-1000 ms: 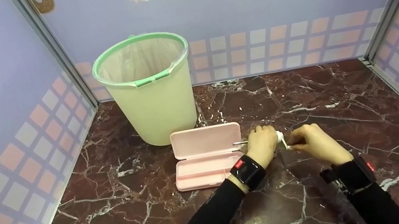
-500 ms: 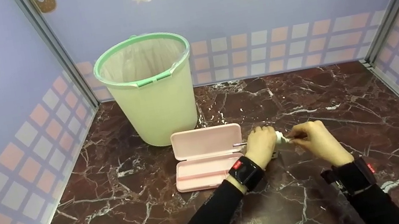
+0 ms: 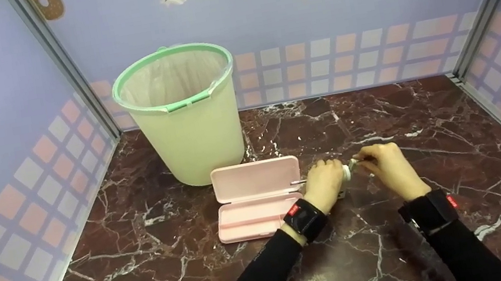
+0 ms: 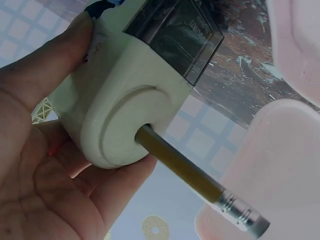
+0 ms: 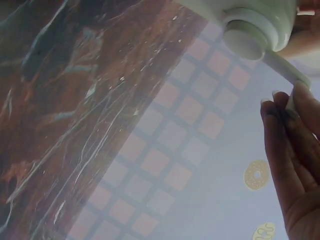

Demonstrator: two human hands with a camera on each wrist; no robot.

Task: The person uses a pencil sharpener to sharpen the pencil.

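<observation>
My left hand [image 3: 324, 183] grips a small white crank pencil sharpener [image 3: 346, 173] just above the marble table [image 3: 377, 109]. In the left wrist view the sharpener [image 4: 125, 100] has a dark clear drawer on top, and a yellow pencil [image 4: 192, 175] with a metal ferrule sticks out of its front hole. The pencil's end [image 3: 297, 182] points left toward an open pink pencil case [image 3: 257, 198]. My right hand [image 3: 384, 164] pinches the sharpener's crank handle [image 5: 285, 70] at the right side. The pencil's tip is hidden inside the sharpener.
A pale green waste bin [image 3: 182, 113] with a clear liner stands behind the pink case at the back left. Patterned walls close in the table on the left, the back and the right. Dark marble stretches to the right of my hands.
My right hand has swung the crank handle from low and near to higher and farther at the sharpener's right side. My left hand keeps the sharpener and pencil in place.
</observation>
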